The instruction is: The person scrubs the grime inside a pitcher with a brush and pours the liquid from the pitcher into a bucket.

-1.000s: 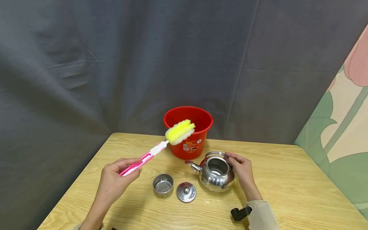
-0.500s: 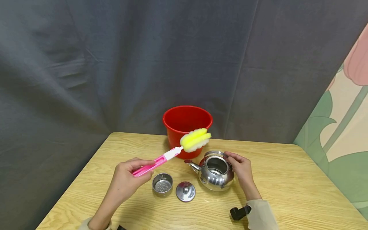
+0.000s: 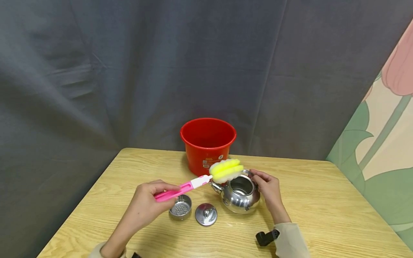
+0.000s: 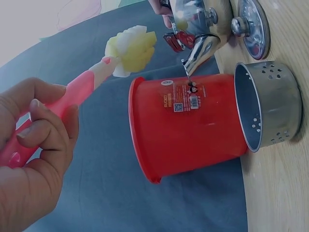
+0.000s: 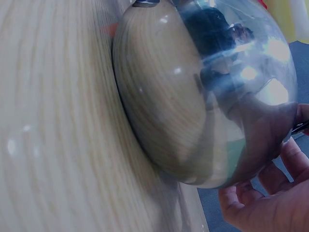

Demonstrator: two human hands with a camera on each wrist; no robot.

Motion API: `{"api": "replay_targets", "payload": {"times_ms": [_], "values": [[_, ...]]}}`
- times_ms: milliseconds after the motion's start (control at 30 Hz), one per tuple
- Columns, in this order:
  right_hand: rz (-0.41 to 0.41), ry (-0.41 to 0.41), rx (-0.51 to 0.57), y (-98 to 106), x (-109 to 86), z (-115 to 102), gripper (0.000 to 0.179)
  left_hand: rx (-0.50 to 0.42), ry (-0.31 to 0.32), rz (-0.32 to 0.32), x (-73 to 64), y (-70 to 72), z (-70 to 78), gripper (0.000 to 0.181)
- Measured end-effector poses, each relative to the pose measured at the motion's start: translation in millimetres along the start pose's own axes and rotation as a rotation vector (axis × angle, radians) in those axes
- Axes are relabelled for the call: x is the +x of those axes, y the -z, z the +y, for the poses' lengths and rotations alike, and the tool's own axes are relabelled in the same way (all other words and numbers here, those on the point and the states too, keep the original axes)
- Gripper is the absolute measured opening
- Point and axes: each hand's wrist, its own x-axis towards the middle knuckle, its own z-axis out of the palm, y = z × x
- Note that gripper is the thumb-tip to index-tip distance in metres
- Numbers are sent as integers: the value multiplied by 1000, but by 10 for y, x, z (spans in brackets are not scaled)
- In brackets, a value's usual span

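Left hand (image 3: 149, 201) raised, gripping brush (image 3: 200, 181); right hand (image 3: 270, 190) lower, holding kettle (image 3: 239, 200)

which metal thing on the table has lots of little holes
The small open cup, left of the knobbed lid: perforations dot its floor and wall. Neither lid nor spouted kettle shows any.

We count two hands (image 3: 146, 205) (image 3: 270, 190), two sleeves (image 3: 292, 240) (image 3: 100, 251), one sponge bottle brush (image 3: 200, 181), one metal kettle (image 3: 240, 201), one lid (image 3: 206, 215), one strainer basket (image 3: 181, 208), one plastic bucket (image 3: 206, 152) and one table (image 3: 322, 208).
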Motion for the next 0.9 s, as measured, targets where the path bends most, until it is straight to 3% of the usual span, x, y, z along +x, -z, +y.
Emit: {"api": "replay_targets", "payload": {"times_ms": [467, 900], "values": [[-5, 8, 4, -10, 0, -8, 30, 63, 9, -39, 32, -19, 23, 29], [1, 22, -5, -1, -9, 6, 30, 112, -53, -85, 102, -33, 125, 24]]}}
